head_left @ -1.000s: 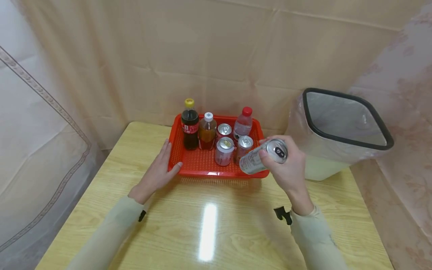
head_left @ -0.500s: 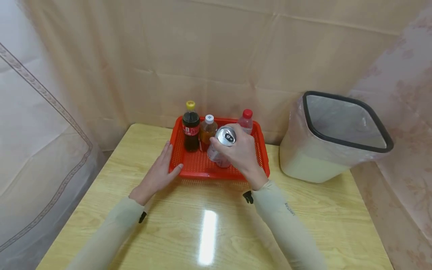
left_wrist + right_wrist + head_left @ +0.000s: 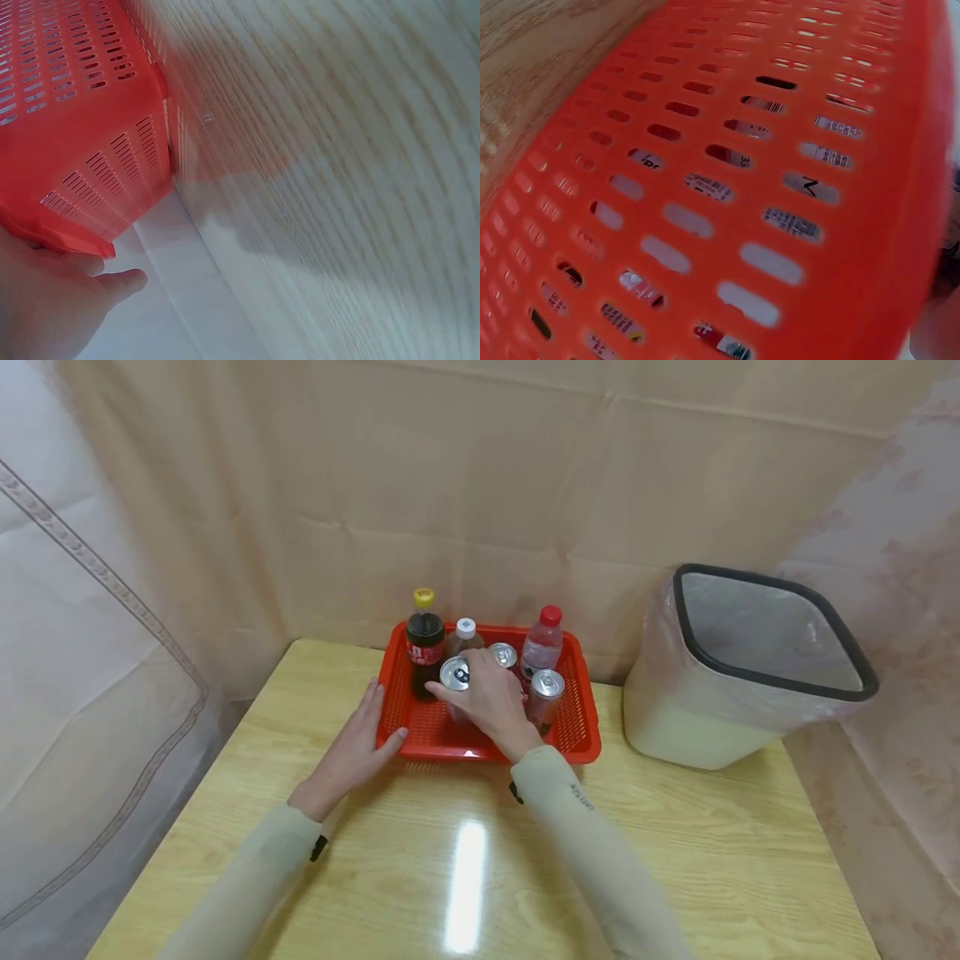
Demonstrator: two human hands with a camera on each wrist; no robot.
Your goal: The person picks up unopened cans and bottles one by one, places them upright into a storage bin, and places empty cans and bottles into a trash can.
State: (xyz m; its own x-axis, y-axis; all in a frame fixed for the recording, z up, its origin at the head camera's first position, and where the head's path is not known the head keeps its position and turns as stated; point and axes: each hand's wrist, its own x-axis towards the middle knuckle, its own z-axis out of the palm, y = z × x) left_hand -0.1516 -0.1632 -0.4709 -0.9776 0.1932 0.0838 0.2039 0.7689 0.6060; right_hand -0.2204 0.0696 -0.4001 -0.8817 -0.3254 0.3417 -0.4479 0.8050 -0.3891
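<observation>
A red plastic basket [image 3: 450, 752] stands on the table, holding drinks. My right hand [image 3: 491, 702] grips a silver-topped drink can [image 3: 454, 672] inside it, in front of a white-capped bottle [image 3: 466, 628]. Left of that can is a cola bottle [image 3: 425, 639] with a yellow cap. Another can [image 3: 503, 653] shows behind my right hand, and a third can [image 3: 547, 685] stands to its right, near a red-capped bottle [image 3: 543, 643]. My left hand [image 3: 351, 764] rests with extended fingers against the basket's left front corner. Through the basket wall [image 3: 870, 195], the right wrist view shows printed labels.
A cream waste bin [image 3: 690, 718] with a black rim and clear liner stands at the table's right back. A beige curtain [image 3: 480, 510] hangs behind the wooden table [image 3: 360, 877]. Light reflects off the tabletop near its front.
My right hand has carried the can left from the basket's right front corner, righted it and lowered it among the drinks. My left hand stays at the basket's corner.
</observation>
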